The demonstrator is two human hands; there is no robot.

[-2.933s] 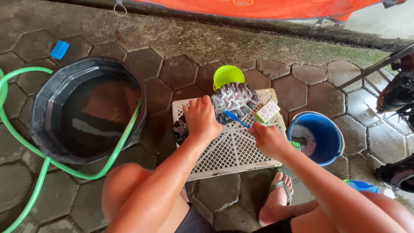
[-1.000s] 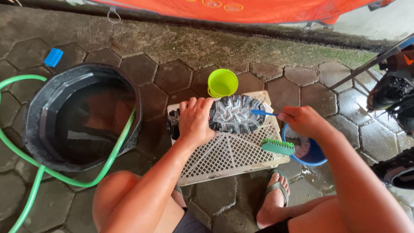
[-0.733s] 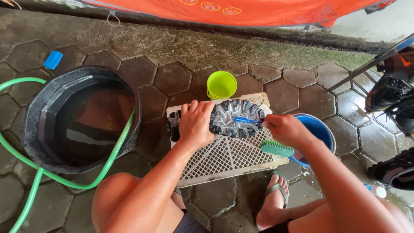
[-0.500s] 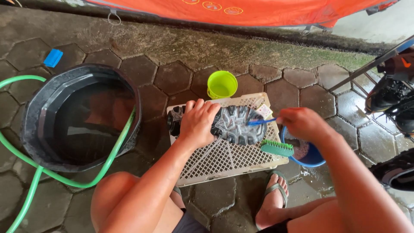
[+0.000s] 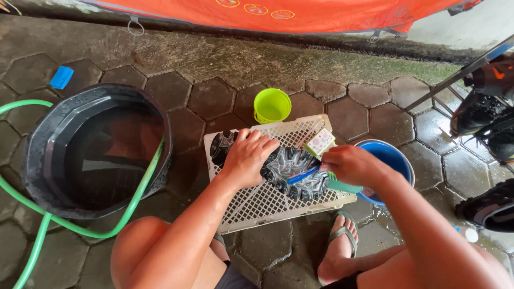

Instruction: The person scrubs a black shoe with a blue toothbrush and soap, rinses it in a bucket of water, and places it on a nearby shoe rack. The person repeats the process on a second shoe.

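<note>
Currently the shoe (image 5: 289, 171) lies sole-up on a white plastic lattice crate (image 5: 267, 206), toe end toward the person's right. Outsole: dark grey/black w/ a lugged tread pattern, wet and glossy; heel end shows at approx. the crate's upper-left corner, partly hidden by the wrist. Upper of the shoe not visible.

Left hand (image 5: 247, 158): palm down, fingers curled over the shoe's mid-section, pressing it against the crate. Grip closed on the shoe.

Right hand (image 5: 350, 165): closed around the handle of a blue toothbrush (image 5: 301, 175); brush head rests on the tread just right of the left hand. Same hand area also overlaps a green scrub brush (image 5: 342, 185) lying at the crate's right edge; whether the fingers hold it cannot be determined.

Position ref.: shoe sits directly under the left hand and just left of the right hand, between both forearms, in front of the person's knees.

Surroundings:
- Lime-green small bucket (image 5: 271, 105) just behind the crate.
- Blue bucket (image 5: 393, 160) at the crate's right side, behind the right forearm.
- Sponge block (image 5: 320, 143), pale w/ coloured speckles, on the crate's far right corner.
- Large black tub (image 5: 96, 150) w/ water, well left; green hose (image 5: 80, 227) loops round it.
- Wet hexagonal paving (image 5: 214, 96) below; sandalled foot (image 5: 340, 243) beside the crate.
- More shoes (image 5: 482, 112) at far right.
</note>
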